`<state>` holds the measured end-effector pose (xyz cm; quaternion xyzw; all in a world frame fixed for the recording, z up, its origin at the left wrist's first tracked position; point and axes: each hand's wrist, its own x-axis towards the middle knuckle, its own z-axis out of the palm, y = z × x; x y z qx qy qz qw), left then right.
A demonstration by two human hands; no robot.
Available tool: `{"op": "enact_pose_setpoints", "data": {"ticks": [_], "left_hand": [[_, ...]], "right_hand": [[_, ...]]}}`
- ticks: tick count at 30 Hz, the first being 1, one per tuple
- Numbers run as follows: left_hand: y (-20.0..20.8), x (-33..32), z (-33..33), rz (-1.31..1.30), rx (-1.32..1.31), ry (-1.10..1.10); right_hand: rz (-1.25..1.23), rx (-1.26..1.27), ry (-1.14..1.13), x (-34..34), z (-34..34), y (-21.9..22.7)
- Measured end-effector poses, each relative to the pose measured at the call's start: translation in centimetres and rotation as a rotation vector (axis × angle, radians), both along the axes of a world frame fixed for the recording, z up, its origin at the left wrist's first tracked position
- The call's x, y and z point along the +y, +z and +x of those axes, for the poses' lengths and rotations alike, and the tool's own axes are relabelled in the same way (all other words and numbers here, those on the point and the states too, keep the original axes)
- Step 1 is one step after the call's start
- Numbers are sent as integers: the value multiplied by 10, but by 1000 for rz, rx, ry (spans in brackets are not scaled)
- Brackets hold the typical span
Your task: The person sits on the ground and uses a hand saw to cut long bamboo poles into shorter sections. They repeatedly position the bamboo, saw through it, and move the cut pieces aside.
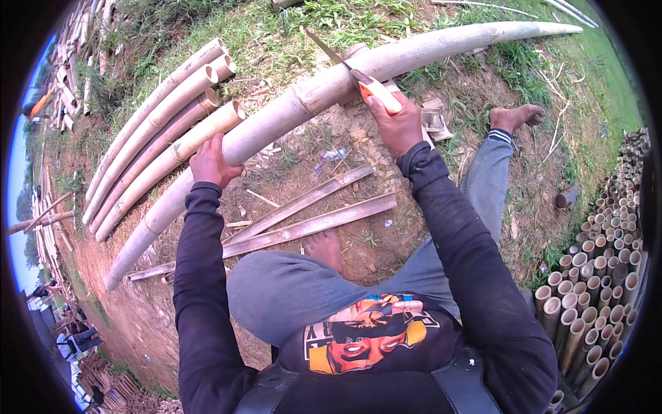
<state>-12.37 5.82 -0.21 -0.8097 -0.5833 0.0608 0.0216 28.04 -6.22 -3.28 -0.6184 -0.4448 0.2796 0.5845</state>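
A long, thick bamboo pole [276,117] runs slantwise in front of me, from the lower left to the far right. My left hand [216,163] is closed over it on the left part, fingers wrapped round its top. In my right hand [398,125] is a handsaw [376,91] with an orange and white handle. Its dark blade points away and to the left, lying across the pole just past a node. Under the pole near the saw, a short wooden block [355,52] shows in part; the rest is hidden.
Several cut bamboo lengths [162,117] lie side by side at the left. Two split bamboo strips [310,224] rest on the dirt before my bare feet. A large stack of bamboo pieces [593,290] stands at the right. Further left are more poles and people [83,338].
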Motion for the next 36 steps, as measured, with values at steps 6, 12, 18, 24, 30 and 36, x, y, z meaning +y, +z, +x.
{"op": "enact_pose_setpoints", "data": {"ticks": [6,12,18,24,30,36], "left_hand": [[1,-2,0,-36,-2,18],[-11,-2,-7,-11,-26,-1],[-14,-5,-3,-10,-60,-1],[-27,-4,-13,30,-87,-40],[-32,-4,-11,-2,-82,-7],[-31,-5,-9,-20,-98,5]], "right_hand": [[-135,59,-80,-146,-3,2],[62,-123,-98,-173,-5,18],[-93,-97,-59,11,-1,-16],[-141,-33,-95,-208,-8,29],[-57,55,-56,-69,-7,-7],[-8,-33,-35,-70,-3,-19]]}}
